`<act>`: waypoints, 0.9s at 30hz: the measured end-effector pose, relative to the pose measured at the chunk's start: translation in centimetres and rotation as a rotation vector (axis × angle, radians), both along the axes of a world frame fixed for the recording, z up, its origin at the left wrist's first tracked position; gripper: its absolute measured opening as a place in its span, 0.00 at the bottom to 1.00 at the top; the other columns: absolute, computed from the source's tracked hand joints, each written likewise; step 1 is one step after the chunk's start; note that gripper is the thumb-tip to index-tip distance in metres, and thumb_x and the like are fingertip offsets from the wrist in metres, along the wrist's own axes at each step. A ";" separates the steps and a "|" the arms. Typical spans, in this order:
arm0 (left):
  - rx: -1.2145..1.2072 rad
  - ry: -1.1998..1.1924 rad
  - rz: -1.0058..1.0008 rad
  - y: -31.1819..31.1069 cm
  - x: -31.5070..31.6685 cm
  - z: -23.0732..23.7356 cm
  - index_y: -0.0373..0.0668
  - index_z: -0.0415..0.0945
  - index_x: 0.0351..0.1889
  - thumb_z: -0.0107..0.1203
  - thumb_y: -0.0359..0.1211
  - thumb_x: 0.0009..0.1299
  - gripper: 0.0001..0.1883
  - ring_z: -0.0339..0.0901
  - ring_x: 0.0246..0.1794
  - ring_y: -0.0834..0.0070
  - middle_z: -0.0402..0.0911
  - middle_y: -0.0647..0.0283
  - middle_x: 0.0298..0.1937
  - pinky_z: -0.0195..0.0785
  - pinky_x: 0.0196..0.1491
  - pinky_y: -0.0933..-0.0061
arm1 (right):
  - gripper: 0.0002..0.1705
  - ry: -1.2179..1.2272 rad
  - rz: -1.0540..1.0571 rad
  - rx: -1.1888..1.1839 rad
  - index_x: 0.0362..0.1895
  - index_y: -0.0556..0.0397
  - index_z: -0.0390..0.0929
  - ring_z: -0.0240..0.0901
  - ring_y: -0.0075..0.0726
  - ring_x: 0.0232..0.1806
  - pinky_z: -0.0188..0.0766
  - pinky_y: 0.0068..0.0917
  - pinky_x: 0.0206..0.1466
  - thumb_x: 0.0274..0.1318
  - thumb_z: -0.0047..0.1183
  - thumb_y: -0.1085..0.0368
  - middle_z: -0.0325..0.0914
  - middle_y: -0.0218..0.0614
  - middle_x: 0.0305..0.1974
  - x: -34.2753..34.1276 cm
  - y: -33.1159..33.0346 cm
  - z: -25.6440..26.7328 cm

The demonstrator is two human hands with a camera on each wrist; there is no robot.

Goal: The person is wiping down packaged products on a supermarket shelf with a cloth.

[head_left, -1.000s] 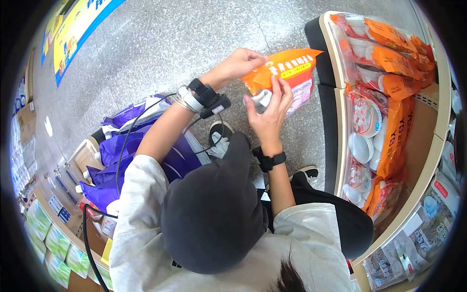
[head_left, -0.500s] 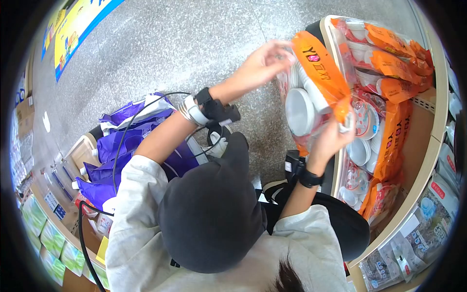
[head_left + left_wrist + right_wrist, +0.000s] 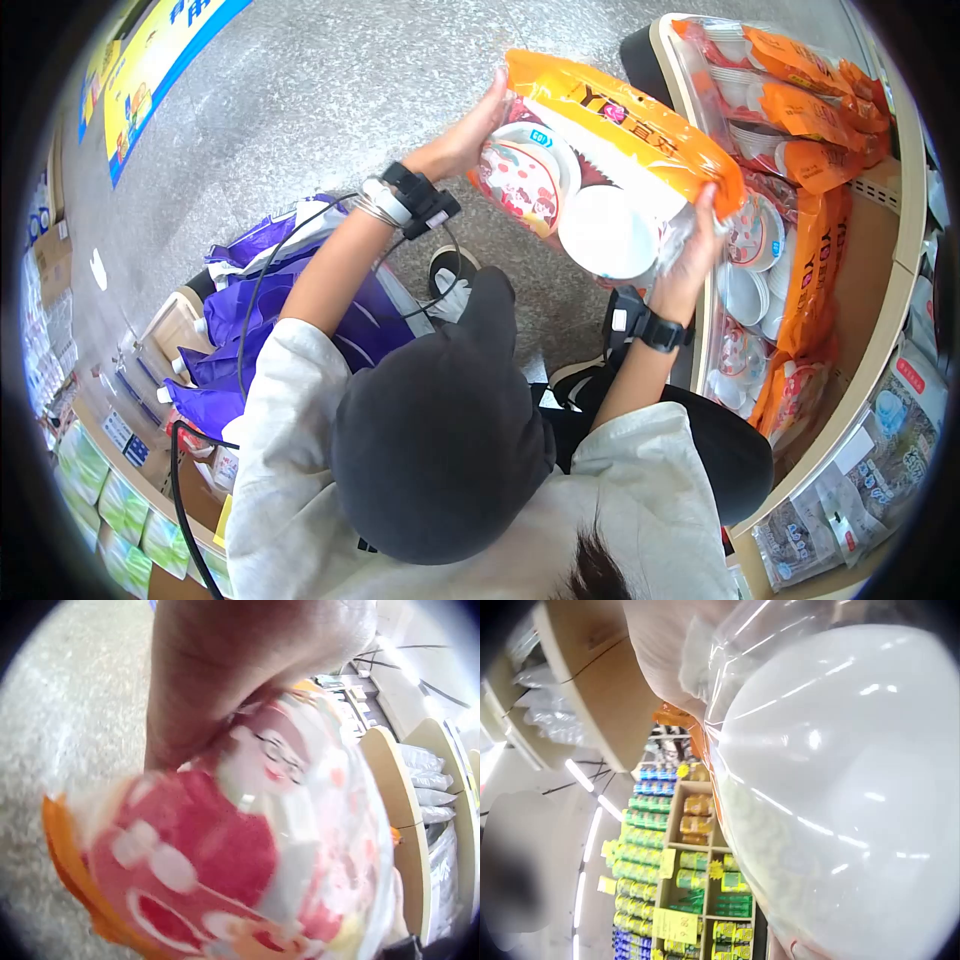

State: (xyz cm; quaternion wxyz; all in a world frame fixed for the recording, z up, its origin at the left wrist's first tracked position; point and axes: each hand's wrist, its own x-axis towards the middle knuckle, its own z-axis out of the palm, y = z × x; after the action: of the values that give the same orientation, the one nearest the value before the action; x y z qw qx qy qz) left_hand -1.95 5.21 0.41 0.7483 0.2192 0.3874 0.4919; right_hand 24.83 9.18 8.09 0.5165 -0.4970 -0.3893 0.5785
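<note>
My left hand [image 3: 470, 132]: gripping left end of pack [image 3: 615, 160]
My right hand [image 3: 692, 255]: gripping its right end
Right wrist view only: yellow-green goods [image 3: 639, 871] beyond pack

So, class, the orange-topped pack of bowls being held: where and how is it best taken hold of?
Probably by its two short ends, coming in from left and right, as the left grip and right grip hold it. The pack is long, with bowls side by side between those ends; their round, film-covered faces likely offer little to pinch.
</note>
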 end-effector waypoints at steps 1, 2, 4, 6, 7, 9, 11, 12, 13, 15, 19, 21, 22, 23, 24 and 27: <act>-0.007 -0.008 -0.002 -0.3 0.4 -0.7 0.41 0.49 0.72 0.24 0.66 0.72 0.43 0.62 0.68 0.71 0.61 0.58 0.70 0.59 0.67 0.66 | 0.25 0.019 0.008 -0.018 0.61 0.57 0.66 0.74 0.36 0.54 0.72 0.34 0.56 0.66 0.51 0.57 0.74 0.40 0.55 -0.2 0.5 -1.1; -0.015 -0.019 -0.004 -0.7 0.7 -1.5 0.41 0.50 0.72 0.24 0.66 0.72 0.44 0.63 0.68 0.71 0.62 0.57 0.70 0.60 0.67 0.66 | 0.25 0.048 0.031 -0.077 0.60 0.58 0.67 0.74 0.36 0.54 0.72 0.34 0.56 0.65 0.51 0.57 0.74 0.39 0.55 -0.1 0.7 -2.1; -0.098 -0.046 -0.061 -1.5 1.1 -2.2 0.38 0.56 0.70 0.29 0.65 0.72 0.43 0.68 0.63 0.72 0.68 0.56 0.66 0.63 0.65 0.67 | 0.25 0.104 0.075 -0.198 0.60 0.58 0.68 0.75 0.36 0.53 0.73 0.34 0.55 0.65 0.52 0.57 0.75 0.38 0.53 0.3 1.0 -4.1; -0.206 0.035 -0.094 -2.1 1.5 -3.5 0.37 0.61 0.66 0.31 0.65 0.72 0.42 0.72 0.59 0.73 0.71 0.55 0.62 0.66 0.62 0.69 | 0.24 0.084 0.061 -0.245 0.57 0.60 0.69 0.77 0.35 0.46 0.75 0.32 0.47 0.65 0.52 0.56 0.77 0.39 0.49 0.7 1.3 -6.3; -0.262 0.075 -0.110 -2.2 1.6 -3.2 0.36 0.63 0.64 0.32 0.65 0.72 0.42 0.73 0.57 0.73 0.73 0.55 0.60 0.68 0.60 0.70 | 0.24 0.073 0.054 -0.270 0.56 0.61 0.70 0.78 0.35 0.42 0.76 0.31 0.43 0.65 0.53 0.56 0.78 0.39 0.47 1.1 1.5 -7.5; -0.292 0.088 -0.020 -2.7 2.3 -3.4 0.35 0.67 0.59 0.37 0.62 0.73 0.38 0.75 0.52 0.76 0.76 0.58 0.53 0.70 0.56 0.73 | 0.24 -0.071 0.109 -0.294 0.56 0.61 0.71 0.76 0.32 0.44 0.74 0.29 0.46 0.65 0.52 0.54 0.78 0.37 0.47 2.2 1.9 -10.0; -0.271 0.142 0.067 -3.1 3.0 -4.8 0.35 0.67 0.60 0.39 0.59 0.74 0.35 0.76 0.50 0.79 0.77 0.60 0.52 0.70 0.53 0.76 | 0.25 -0.193 0.129 -0.294 0.55 0.60 0.71 0.75 0.30 0.46 0.72 0.28 0.49 0.66 0.51 0.52 0.78 0.35 0.48 2.8 2.2 -12.3; -0.263 0.151 0.084 -3.3 3.2 -4.6 0.35 0.67 0.60 0.40 0.59 0.74 0.34 0.76 0.49 0.78 0.77 0.60 0.51 0.70 0.53 0.76 | 0.24 -0.249 0.148 -0.314 0.54 0.61 0.73 0.74 0.27 0.46 0.70 0.25 0.50 0.66 0.51 0.52 0.78 0.33 0.47 3.1 2.4 -13.0; -0.253 0.160 0.101 -3.5 3.4 -4.5 0.35 0.67 0.60 0.40 0.58 0.75 0.34 0.76 0.49 0.78 0.78 0.61 0.50 0.70 0.53 0.76 | 0.24 -0.284 0.158 -0.313 0.54 0.61 0.73 0.74 0.27 0.46 0.70 0.25 0.50 0.66 0.51 0.52 0.78 0.32 0.47 3.5 2.4 -13.6; -0.278 0.129 0.115 -3.6 3.5 -4.7 0.35 0.67 0.59 0.40 0.57 0.75 0.33 0.75 0.51 0.77 0.77 0.60 0.51 0.69 0.54 0.75 | 0.25 -0.354 0.182 -0.308 0.54 0.61 0.73 0.73 0.26 0.46 0.68 0.24 0.50 0.66 0.51 0.52 0.78 0.32 0.47 3.9 2.6 -14.0; -0.335 0.333 0.293 -3.9 4.5 -6.8 0.35 0.68 0.58 0.37 0.55 0.77 0.31 0.73 0.53 0.76 0.76 0.59 0.52 0.66 0.56 0.75 | 0.34 -0.365 0.167 -0.307 0.61 0.65 0.64 0.71 0.29 0.52 0.65 0.25 0.58 0.57 0.62 0.59 0.75 0.41 0.52 5.2 3.4 -12.7; -0.321 0.484 0.362 -4.3 3.8 -7.2 0.34 0.68 0.56 0.36 0.53 0.78 0.29 0.73 0.50 0.77 0.77 0.60 0.50 0.66 0.55 0.75 | 0.44 -0.478 0.202 -0.327 0.65 0.65 0.58 0.67 0.35 0.58 0.63 0.28 0.62 0.51 0.67 0.59 0.68 0.48 0.58 4.8 3.3 -10.8; -0.308 0.480 0.350 -4.1 3.4 -7.3 0.34 0.69 0.56 0.36 0.52 0.78 0.28 0.73 0.49 0.77 0.77 0.60 0.49 0.66 0.54 0.75 | 0.45 -0.460 0.223 -0.321 0.66 0.65 0.57 0.67 0.35 0.59 0.63 0.28 0.62 0.50 0.68 0.60 0.68 0.48 0.58 4.6 3.2 -10.3; -0.296 0.474 0.340 -3.8 3.0 -7.3 0.34 0.69 0.55 0.36 0.51 0.78 0.27 0.73 0.48 0.77 0.77 0.60 0.48 0.66 0.53 0.75 | 0.45 -0.444 0.245 -0.313 0.66 0.64 0.57 0.67 0.35 0.59 0.63 0.29 0.62 0.49 0.68 0.61 0.68 0.47 0.58 4.5 3.1 -10.1; -0.261 0.591 0.365 -3.6 2.5 -7.7 0.35 0.69 0.54 0.39 0.48 0.78 0.24 0.73 0.45 0.78 0.77 0.63 0.46 0.65 0.53 0.74 | 0.45 -0.429 0.330 -0.290 0.67 0.64 0.57 0.67 0.35 0.59 0.63 0.28 0.62 0.49 0.68 0.63 0.69 0.47 0.58 4.1 3.2 -9.7; -0.235 0.550 0.342 -3.3 0.9 -8.4 0.37 0.71 0.53 0.43 0.46 0.77 0.21 0.72 0.45 0.79 0.77 0.64 0.45 0.65 0.51 0.76 | 0.43 -0.377 0.526 -0.252 0.67 0.62 0.57 0.67 0.35 0.59 0.64 0.28 0.62 0.50 0.65 0.67 0.69 0.47 0.58 2.6 3.4 -8.7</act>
State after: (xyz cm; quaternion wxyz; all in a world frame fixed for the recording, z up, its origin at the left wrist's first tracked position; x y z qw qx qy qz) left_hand -1.05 1.89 -7.94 0.5428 0.1877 0.6597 0.4846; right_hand 27.43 12.58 -0.63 0.2032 -0.5376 -0.5182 0.6333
